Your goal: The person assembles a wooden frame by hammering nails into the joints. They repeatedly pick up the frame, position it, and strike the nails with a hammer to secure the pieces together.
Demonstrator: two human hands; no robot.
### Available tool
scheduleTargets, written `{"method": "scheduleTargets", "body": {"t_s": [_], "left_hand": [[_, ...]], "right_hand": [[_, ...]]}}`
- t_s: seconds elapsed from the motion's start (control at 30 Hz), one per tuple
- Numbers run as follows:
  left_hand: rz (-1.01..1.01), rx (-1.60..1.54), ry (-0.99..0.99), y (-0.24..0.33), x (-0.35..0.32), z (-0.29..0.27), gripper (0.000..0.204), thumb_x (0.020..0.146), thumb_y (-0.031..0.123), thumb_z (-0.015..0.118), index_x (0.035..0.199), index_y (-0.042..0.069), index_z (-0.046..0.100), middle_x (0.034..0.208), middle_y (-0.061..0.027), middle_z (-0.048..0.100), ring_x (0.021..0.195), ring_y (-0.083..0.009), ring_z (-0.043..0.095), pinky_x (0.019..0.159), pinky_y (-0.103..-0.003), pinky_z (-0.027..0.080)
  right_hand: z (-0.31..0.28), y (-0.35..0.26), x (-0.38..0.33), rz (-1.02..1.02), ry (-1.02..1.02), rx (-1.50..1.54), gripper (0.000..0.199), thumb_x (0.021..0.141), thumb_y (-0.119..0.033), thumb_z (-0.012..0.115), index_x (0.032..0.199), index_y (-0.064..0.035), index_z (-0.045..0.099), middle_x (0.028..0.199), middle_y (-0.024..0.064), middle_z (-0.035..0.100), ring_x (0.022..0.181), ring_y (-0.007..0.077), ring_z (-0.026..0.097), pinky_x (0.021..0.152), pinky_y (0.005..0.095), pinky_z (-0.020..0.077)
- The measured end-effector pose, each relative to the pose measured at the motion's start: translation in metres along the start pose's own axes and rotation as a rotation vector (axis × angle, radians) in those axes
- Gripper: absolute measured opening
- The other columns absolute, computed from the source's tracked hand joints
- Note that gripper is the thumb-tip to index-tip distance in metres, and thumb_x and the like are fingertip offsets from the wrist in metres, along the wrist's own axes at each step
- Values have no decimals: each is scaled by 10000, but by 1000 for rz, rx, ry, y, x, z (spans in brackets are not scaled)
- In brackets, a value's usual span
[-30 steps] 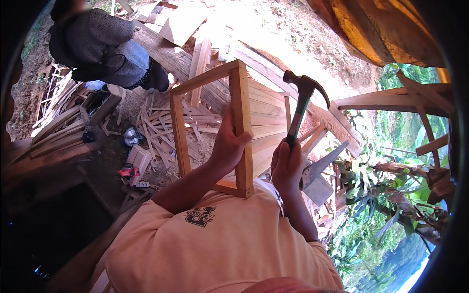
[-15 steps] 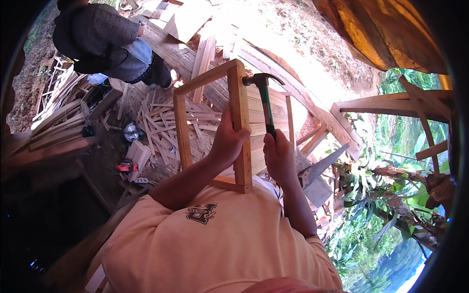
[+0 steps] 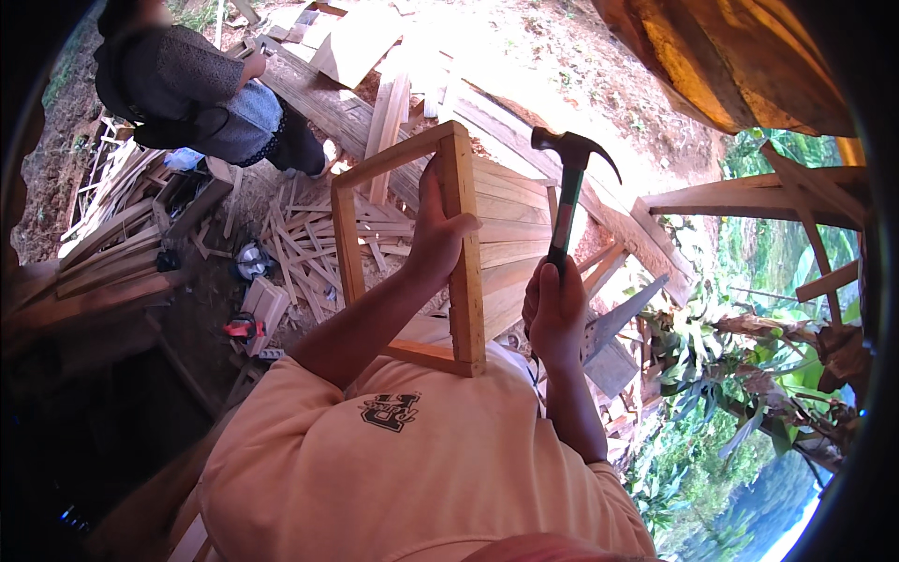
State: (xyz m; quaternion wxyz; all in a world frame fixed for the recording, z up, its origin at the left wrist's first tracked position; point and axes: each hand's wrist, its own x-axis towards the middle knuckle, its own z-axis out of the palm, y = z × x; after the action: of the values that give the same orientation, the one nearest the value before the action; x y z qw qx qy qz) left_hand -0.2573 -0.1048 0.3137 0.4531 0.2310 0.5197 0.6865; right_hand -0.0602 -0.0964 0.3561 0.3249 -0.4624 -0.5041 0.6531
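Observation:
My left hand (image 3: 437,232) grips the near right bar of a wooden frame (image 3: 465,295), its thumb across the bar's face and its other fingers partly hidden behind. The rectangular frame stands upright before my chest, its lower end close to my shirt. To the right of it, my right hand (image 3: 556,314) is wrapped round the handle of a claw hammer (image 3: 567,206) with a dark head and a green and black grip. The hammer is raised, its head apart from the frame. Behind the frame lies a surface of light boards (image 3: 510,229).
A handsaw blade (image 3: 626,318) juts out right of my right hand. Scattered wood strips (image 3: 300,244) cover the ground at left, near a red power tool (image 3: 245,327) and stacked timber (image 3: 112,258). Another person (image 3: 201,89) stands at the far left beside long planks (image 3: 323,103).
The hammer head has swung away from the frame's upper right corner, up and to the right, with my right hand. My left hand and the frame have barely moved.

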Motion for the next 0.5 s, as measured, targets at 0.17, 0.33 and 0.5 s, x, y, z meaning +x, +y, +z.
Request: {"method": "scheduleTargets", "body": {"t_s": [0.17, 0.33, 0.5], "left_hand": [[-91, -236, -80, 13, -3, 7, 886, 676, -65, 544, 1540, 30, 368, 1311, -120, 572, 1255, -239, 580, 1077, -380, 477], [-59, -157, -40, 7, -7, 3, 852, 677, -68, 530, 1513, 29, 398, 1283, -116, 591, 1201, -225, 608, 990, -345, 524], [-87, -168, -69, 11, 1, 1, 891, 671, -56, 535, 1541, 35, 370, 1267, -114, 593, 1146, -209, 626, 903, -314, 553]], "right_hand": [[9, 27, 19, -14, -152, -361, 261, 1104, -211, 494, 942, -10, 530, 647, 70, 558, 546, 155, 549, 533, 365, 438], [16, -3, 1, -21, 120, 142, 234, 1120, -217, 512, 934, -75, 517, 638, -49, 464, 495, 36, 407, 445, 231, 324], [7, 24, 16, 8, -154, -343, 248, 1128, -227, 492, 934, -75, 509, 635, -57, 453, 498, 29, 396, 443, 234, 315]]}}
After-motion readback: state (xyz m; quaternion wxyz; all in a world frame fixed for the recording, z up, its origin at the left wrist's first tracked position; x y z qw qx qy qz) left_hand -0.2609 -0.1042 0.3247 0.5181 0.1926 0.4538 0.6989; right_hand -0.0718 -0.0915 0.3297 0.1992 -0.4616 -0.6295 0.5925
